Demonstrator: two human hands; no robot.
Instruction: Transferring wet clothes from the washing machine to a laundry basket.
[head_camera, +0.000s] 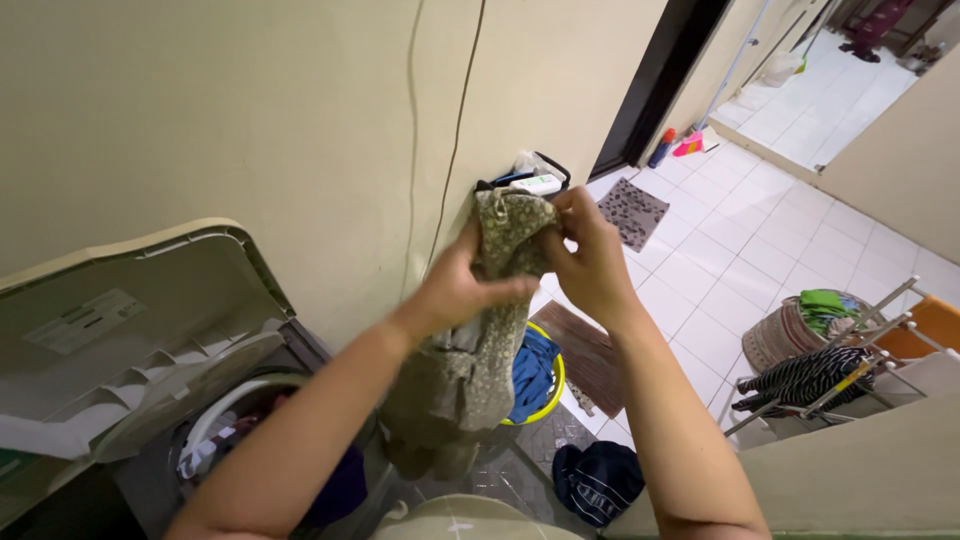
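Olive patterned garment (470, 350) in both hands

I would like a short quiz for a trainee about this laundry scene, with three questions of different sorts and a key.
1. True or false: both hands, the left hand and the right hand, grip the olive patterned garment.
2. Which stands below the garment? A) yellow tub holding blue clothes B) red bucket C) cardboard box
3. Fill in: the lid of the washing machine is ____.

Key: 1 true; 2 A; 3 open.
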